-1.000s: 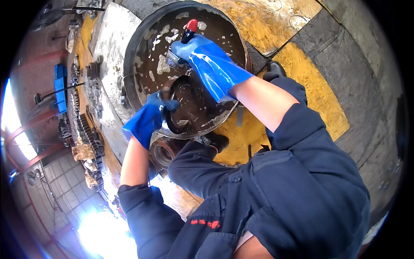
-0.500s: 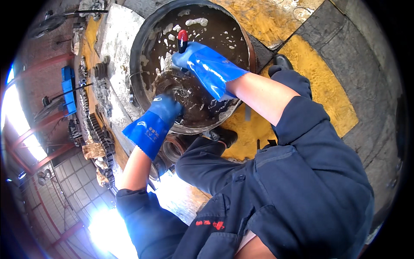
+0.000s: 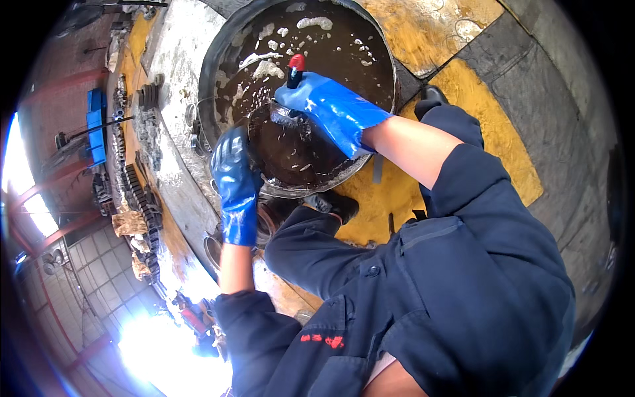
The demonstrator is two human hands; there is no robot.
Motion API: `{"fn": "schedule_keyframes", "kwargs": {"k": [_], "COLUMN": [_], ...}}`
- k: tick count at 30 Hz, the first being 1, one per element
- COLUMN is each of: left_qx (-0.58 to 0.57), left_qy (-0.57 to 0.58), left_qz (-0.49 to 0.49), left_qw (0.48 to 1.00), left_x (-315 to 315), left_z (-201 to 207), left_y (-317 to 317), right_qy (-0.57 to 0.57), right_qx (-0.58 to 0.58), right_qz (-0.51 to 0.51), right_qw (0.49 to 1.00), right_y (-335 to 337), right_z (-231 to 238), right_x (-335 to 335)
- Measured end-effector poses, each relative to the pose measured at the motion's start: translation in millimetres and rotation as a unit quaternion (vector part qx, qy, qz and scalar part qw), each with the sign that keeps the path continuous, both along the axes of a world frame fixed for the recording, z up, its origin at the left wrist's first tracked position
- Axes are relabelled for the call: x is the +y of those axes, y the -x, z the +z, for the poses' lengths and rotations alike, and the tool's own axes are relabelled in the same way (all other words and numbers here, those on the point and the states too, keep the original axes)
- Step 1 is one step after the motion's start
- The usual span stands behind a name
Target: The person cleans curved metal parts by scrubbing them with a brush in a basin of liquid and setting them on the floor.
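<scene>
A wide round tub (image 3: 206,79) of dark, murky liquid stands in front of me, with white foam floating on it. My right hand (image 3: 305,92), in a blue rubber glove, is closed around a brush (image 3: 295,69) with a red-and-black handle. The brush's bristles show below my fingers, over the liquid. My left hand (image 3: 235,162), gloved alike, is at the tub's near-left side. Its fingers curl at the edge of a dark round part (image 3: 291,155) in the tub; the fingertips and much of that part are hidden.
Left of the tub is a metal-topped bench (image 3: 175,126) with rows of dark metal parts (image 3: 135,192). Ring-shaped parts (image 3: 213,250) are below my left forearm. Yellow boards (image 3: 483,126) and dark mats cover the floor. A blue object (image 3: 96,126) is farther left.
My left hand has shifted left and turned upright at the tub's edge. My right hand moved slightly right and down with the brush, and the bristles now show. The liquid looks calmer.
</scene>
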State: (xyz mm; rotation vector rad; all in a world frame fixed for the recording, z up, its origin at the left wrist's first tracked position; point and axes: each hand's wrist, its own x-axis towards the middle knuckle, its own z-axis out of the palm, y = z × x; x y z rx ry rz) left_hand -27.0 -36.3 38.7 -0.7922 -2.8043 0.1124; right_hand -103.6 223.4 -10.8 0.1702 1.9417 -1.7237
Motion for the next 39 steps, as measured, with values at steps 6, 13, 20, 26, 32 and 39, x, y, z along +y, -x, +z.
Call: {"fn": "schedule_keyframes", "kwargs": {"k": [6, 13, 20, 26, 32, 39], "left_qx": [-0.273, -0.26, -0.172, -0.278, -0.243, -0.215], "left_qy": [-0.831, -0.792, -0.582, -0.802, -0.732, -0.709], "left_qz": [0.371, 0.429, 0.423, 0.412, 0.378, 0.386], "left_qw": [0.313, 0.348, 0.673, 0.332, 0.512, 0.549], "left_x": [-71.3, -43.5, 7.7, 2.3, 5.8, -10.6], "left_z": [-88.7, -78.0, -29.7, -9.0, -30.6, -44.2], "left_y": [-24.3, -18.3, -51.3, -38.9, -46.2, -41.9], "right_qy": [0.241, 0.16, 0.114, -0.053, -0.151, 0.183], "right_qx": [0.041, 0.31, 0.146, 0.097, 0.084, 0.15], "right_qz": [0.006, 0.2, 0.087, 0.027, -0.041, 0.08], "right_qw": [0.97, 0.916, 0.979, 0.993, 0.984, 0.968], "right_y": [-21.1, -68.9, 7.8, 44.3, 9.4, -8.7], "right_z": [-25.4, -6.7, -19.5, -52.0, -58.3, -15.8], "right_x": [-28.3, -77.1, -123.8, -110.4, -65.2, -105.1]}}
